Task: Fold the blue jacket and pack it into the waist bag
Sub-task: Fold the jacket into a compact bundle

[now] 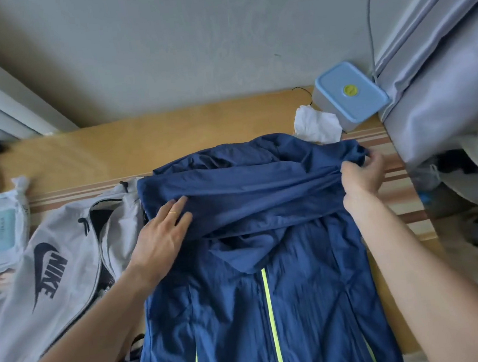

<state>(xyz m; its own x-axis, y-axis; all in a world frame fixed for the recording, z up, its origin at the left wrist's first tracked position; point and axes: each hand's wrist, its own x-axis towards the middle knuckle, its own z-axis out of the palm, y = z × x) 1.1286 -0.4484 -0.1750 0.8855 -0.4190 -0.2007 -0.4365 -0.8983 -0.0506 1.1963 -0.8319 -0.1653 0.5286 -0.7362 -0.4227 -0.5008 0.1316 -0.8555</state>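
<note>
The blue jacket [257,266] lies front up across the table, its yellow-green zipper [271,317] running toward me. A sleeve is folded across the chest above the hood. My left hand [161,238] rests flat on the left end of that fold, fingers apart. At the right edge, my right hand [362,174] pinches the bunched blue fabric. The grey waist bag [63,273] with a dark logo sits to the left of the jacket, its zipper open; the jacket's edge overlaps it.
A blue-lidded box [352,94] and a crumpled white tissue [317,126] sit at the table's far right. A pack of wipes [0,230] lies at the left edge. Grey fabric and clutter [445,120] crowd the right side. The wall stands behind the table.
</note>
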